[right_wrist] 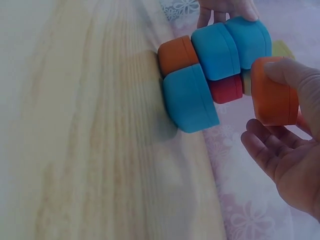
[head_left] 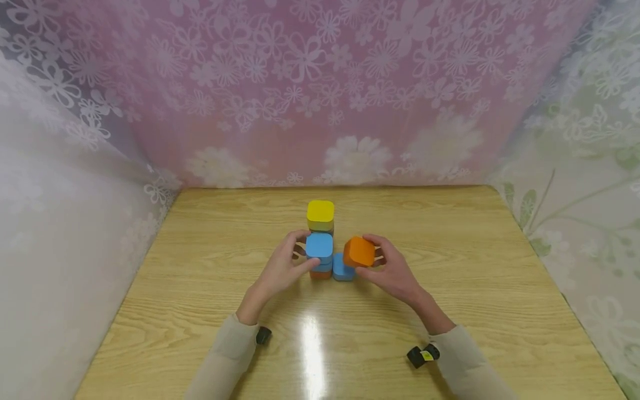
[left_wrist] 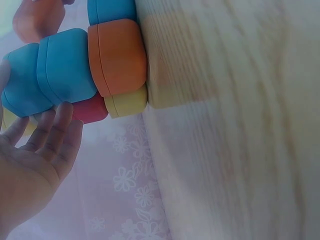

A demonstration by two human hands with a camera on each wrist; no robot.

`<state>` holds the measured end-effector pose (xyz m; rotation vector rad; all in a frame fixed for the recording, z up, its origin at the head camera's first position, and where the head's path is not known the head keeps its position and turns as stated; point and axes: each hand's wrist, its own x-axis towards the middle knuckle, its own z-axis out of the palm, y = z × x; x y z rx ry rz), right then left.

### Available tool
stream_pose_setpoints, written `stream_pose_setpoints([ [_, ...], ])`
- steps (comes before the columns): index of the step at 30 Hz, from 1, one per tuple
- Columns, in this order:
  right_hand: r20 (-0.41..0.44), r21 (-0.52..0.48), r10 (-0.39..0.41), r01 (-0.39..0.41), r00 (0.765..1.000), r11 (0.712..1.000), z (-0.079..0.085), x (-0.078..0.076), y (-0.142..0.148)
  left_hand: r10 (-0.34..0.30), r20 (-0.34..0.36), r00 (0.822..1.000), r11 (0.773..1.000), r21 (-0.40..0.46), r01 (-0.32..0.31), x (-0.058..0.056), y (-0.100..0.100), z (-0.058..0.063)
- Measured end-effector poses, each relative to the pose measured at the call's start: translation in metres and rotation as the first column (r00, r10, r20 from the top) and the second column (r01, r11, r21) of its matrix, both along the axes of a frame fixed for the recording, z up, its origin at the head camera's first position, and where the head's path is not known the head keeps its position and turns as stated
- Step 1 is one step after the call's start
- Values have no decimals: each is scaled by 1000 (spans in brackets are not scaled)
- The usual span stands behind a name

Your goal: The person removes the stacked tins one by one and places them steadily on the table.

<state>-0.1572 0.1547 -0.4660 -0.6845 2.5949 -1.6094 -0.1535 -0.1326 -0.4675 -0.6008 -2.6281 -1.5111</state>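
Observation:
My left hand [head_left: 280,268] pinches the top blue rounded block [head_left: 319,244] of the front stack between thumb and fingers. Beneath it are another blue block [left_wrist: 67,65] and, on the table, an orange block [left_wrist: 120,57]. My right hand [head_left: 394,273] grips a second orange block [head_left: 360,252], tilted and held in the air right of the stack. Below that block, a blue block [right_wrist: 190,100] sits on the table beside the stack's base. Behind stands another stack with a yellow block [head_left: 320,212] on top, a red block [right_wrist: 227,89] lower down and a yellow block [left_wrist: 127,102] at the bottom.
The wooden table [head_left: 210,233] carries the stacks near its middle. A pink flowered cloth [head_left: 280,111] hangs along the back edge, with pale flowered cloths [head_left: 70,222] at the sides. Black wrist devices [head_left: 423,355] sit by both sleeves.

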Motion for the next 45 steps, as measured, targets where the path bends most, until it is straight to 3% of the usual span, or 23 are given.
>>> stream_pose_setpoints([
  [32,18,116,-61,58,998,992,-26,0,28,-6,6,1000,1000,9,6,-1,0,-2],
  [45,64,196,-16,3,998,981,-28,-3,28,-6,6,1000,1000,9,6,-1,0,-3],
])
